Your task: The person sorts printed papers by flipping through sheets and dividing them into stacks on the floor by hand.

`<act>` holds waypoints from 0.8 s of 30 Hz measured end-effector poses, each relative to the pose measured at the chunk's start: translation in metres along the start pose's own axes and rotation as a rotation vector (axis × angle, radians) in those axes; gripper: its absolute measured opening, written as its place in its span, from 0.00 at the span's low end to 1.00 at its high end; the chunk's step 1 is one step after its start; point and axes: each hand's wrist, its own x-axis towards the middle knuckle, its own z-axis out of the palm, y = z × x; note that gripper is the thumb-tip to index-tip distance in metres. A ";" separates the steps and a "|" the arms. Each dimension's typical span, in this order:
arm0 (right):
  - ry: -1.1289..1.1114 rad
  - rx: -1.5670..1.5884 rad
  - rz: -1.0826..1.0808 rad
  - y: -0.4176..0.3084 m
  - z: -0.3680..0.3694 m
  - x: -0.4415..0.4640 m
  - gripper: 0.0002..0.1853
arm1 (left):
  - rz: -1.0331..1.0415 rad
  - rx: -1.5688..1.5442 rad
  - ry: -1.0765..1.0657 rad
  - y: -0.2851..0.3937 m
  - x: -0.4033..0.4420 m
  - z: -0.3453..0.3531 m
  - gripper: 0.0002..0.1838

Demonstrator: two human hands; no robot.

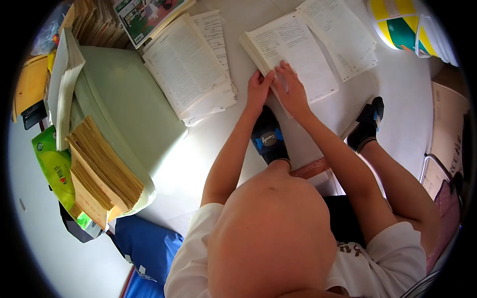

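A thick stack of printed pages (310,64) lies on the floor in front of me, its layered left edge facing my left hand. My left hand (259,90) is closed at the near left edge of this stack, with the thumb close to the right hand and the fingers bent around the side. My right hand (292,92) rests on the top page, fingers stretched out and lying flat, its thumb pointing toward the left hand. Left of the stack is another pile of printed sheets (189,67). Loose sheets (343,42) lie to the right.
A pale green box-like surface (124,89) stands at left, with old thick books (107,164) along it. A magazine (149,17) lies at the top. At the upper right is a white, yellow and green bucket (405,30); a cardboard box (444,124) is below it. My slippered feet flank the stack's near side.
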 end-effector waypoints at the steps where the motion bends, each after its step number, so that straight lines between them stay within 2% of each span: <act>1: 0.000 -0.003 -0.001 0.000 -0.002 0.001 0.24 | 0.001 -0.003 -0.001 0.001 0.000 0.001 0.20; 7: 0.019 0.070 -0.008 0.007 -0.015 0.003 0.17 | -0.019 -0.037 0.002 0.001 -0.001 0.001 0.19; 9: -0.017 0.169 0.059 0.009 -0.021 0.005 0.16 | -0.024 0.008 -0.017 0.000 -0.002 0.001 0.21; 24: -0.038 0.069 0.021 0.004 -0.025 0.003 0.21 | 0.032 0.026 -0.071 -0.001 -0.005 -0.001 0.19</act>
